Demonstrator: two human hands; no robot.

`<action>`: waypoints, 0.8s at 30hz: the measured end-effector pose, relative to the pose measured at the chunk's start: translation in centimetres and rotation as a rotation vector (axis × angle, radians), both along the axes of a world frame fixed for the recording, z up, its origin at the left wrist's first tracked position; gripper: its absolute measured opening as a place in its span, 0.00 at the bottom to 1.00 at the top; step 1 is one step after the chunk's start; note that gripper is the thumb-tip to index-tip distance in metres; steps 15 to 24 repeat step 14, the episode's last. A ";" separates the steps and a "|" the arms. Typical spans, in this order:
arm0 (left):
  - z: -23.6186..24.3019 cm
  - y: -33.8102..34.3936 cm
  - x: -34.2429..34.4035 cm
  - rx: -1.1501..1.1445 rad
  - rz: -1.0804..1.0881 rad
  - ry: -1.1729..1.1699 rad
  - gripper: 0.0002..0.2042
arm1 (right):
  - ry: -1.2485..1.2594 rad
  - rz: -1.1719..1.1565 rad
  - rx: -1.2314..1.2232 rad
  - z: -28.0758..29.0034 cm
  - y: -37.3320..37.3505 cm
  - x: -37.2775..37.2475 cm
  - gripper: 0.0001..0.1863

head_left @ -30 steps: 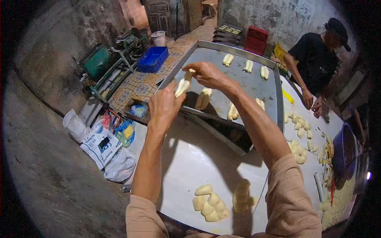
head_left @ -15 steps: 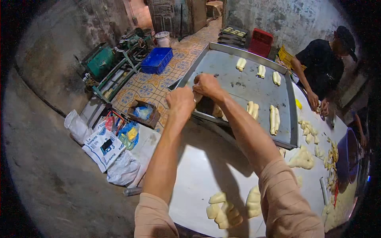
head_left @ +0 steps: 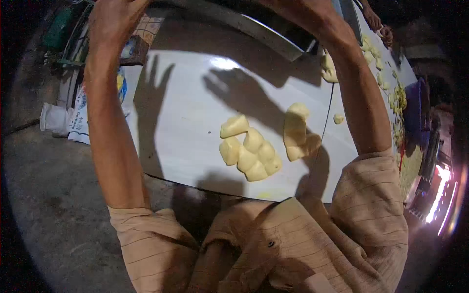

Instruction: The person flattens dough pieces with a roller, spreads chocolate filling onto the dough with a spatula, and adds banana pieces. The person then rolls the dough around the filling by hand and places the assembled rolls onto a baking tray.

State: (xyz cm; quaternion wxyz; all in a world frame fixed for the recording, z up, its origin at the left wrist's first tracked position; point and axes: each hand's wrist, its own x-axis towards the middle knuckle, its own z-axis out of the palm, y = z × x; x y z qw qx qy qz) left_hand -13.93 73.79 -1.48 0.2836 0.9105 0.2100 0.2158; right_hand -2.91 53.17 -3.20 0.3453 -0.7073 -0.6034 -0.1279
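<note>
My left hand (head_left: 116, 17) and my right hand (head_left: 298, 10) are raised wide apart at the upper edge, their fingers largely cut off. Their shadows on the white table (head_left: 181, 112) show spread fingers with nothing visible in them. Just beyond the table is the metal tray (head_left: 271, 38), nearest my right hand; only its near rim shows well. Below my arms lies a cluster of pale dough pieces (head_left: 254, 154), pressed against each other. Right of it sits another folded dough piece (head_left: 295, 129). A small dough ball (head_left: 338, 118) rests by the table seam.
More dough (head_left: 329, 71) lies near the tray's corner. At the upper right are a co-worker's hands (head_left: 378, 27), with dough bits and yellow strips (head_left: 398, 100) nearby. A purple tub (head_left: 415, 105) stands at the right. White bags (head_left: 56, 119) lie at the left.
My view has tipped down towards my body. My hands, close together over the tray's near corner before, are now far apart. The long dough rolls on the tray have left the view.
</note>
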 end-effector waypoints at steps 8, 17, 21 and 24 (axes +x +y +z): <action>-9.1 -2.4 -14.0 0.007 0.021 -0.016 0.22 | 0.233 0.025 -0.379 -8.9 -22.2 -16.7 0.15; -12.3 -8.1 -17.1 -0.154 -0.070 0.022 0.20 | 0.041 0.133 -0.550 -16.5 -26.9 -26.1 0.29; -12.3 -8.1 -17.1 -0.154 -0.070 0.022 0.20 | 0.041 0.133 -0.550 -16.5 -26.9 -26.1 0.29; -12.3 -8.1 -17.1 -0.154 -0.070 0.022 0.20 | 0.041 0.133 -0.550 -16.5 -26.9 -26.1 0.29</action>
